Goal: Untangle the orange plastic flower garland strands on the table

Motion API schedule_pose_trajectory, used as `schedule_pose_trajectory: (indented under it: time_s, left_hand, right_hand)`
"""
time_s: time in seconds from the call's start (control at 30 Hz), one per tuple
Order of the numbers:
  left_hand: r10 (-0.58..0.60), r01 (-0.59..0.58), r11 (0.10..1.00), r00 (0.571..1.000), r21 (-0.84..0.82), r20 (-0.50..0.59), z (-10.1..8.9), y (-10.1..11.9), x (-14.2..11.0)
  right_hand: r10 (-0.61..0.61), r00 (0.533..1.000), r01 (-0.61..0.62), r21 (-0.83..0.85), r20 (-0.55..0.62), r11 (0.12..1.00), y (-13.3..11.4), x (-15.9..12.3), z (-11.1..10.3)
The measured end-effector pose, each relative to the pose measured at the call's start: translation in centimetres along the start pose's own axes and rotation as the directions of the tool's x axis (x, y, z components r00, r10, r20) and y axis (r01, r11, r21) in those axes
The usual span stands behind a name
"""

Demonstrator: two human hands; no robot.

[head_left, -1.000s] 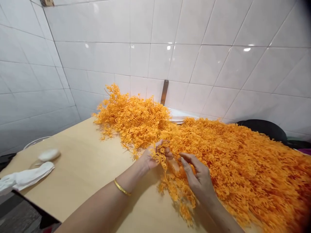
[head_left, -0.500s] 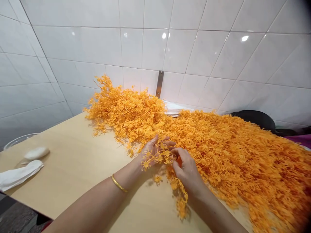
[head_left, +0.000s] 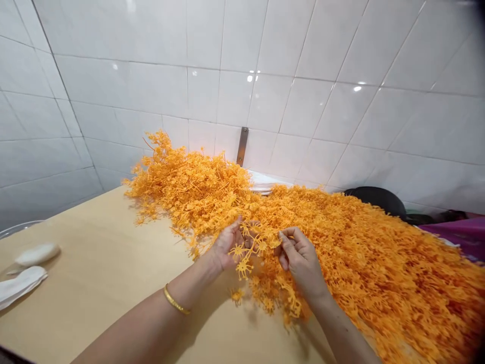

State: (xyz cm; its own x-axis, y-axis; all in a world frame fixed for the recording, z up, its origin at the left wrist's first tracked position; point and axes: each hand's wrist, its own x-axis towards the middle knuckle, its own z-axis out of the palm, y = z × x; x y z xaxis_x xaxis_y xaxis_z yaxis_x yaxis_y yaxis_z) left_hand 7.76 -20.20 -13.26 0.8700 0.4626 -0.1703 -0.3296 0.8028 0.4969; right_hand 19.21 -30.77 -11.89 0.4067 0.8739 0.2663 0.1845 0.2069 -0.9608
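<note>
**Orange sprig (head_left: 260, 246) pinched on one side, cradled on the other**

So you had the sprig up over the near edge of the pile, right between your two hands. Your right hand (head_left: 301, 255) had thumb and forefinger clamped on its right end, though I couldn't tell if that was stem or flower head. My guess is you went with a fingertip pinch because the bits were so small and spindly. Your left hand (head_left: 227, 245) had its palm turned toward the sprig and the thumb up, probably to back it up without squashing it. The flowers hid those fingers, so I can't tell whether they'd gripped anything.

Both heaps sat within reach, likely on purpose: the smaller heap (head_left: 197, 182) toward the wall, the big heap (head_left: 379, 263) off to your right. That left bare table (head_left: 125, 273) on your left, with the white cloth (head_left: 20, 287) well out of the way, maybe so nothing snagged.
</note>
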Motion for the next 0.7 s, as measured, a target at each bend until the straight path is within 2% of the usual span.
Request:
schedule_pose_trajectory:
  time_s: [0.07,0.13,0.27,0.33,0.4,0.47,0.53,0.6,0.7]
  left_hand:
    - [0.032,-0.034,0.999,0.996,0.015,0.083,1.5,1.1,0.1]
    - [0.088,-0.094,0.995,0.979,0.024,0.186,3.0,2.1,0.2]
    - [0.128,-0.171,0.979,0.937,0.109,0.325,4.7,2.7,1.0]
    - [0.087,-0.164,0.960,0.945,0.226,0.314,4.7,2.2,1.6]
    - [0.079,-0.172,0.914,0.963,0.367,0.256,4.5,1.4,2.2]
    - [0.189,-0.250,0.835,0.967,0.491,0.171,4.6,0.8,2.3]
    - [0.361,-0.355,0.729,0.926,0.585,0.111,5.2,0.5,1.9]
    - [0.499,-0.429,0.632,0.862,0.645,0.085,5.9,0.4,1.5]
    - [0.620,-0.477,0.554,0.784,0.682,0.044,6.2,0.7,1.4]
  right_hand:
    - [-0.034,0.999,0.035,0.025,-0.027,0.999,-1.7,1.0,-0.2]
    - [-0.117,0.990,0.121,0.050,-0.075,0.991,-3.8,2.3,-0.4]
    - [-0.282,0.932,0.316,0.125,-0.229,0.941,-7.1,4.4,-1.0]
    - [-0.301,0.900,0.362,0.155,-0.314,0.919,-7.6,5.0,-1.1]
    - [-0.286,0.882,0.369,0.174,-0.375,0.913,-7.2,5.5,-1.3]
    - [-0.263,0.879,0.354,0.175,-0.398,0.919,-6.4,5.8,-1.4]
    - [-0.258,0.883,0.338,0.151,-0.392,0.929,-5.7,5.9,-1.4]
    - [-0.266,0.893,0.323,0.107,-0.363,0.940,-5.4,6.0,-1.5]
    - [-0.264,0.930,0.277,0.015,-0.256,0.961,-5.2,6.1,-1.3]
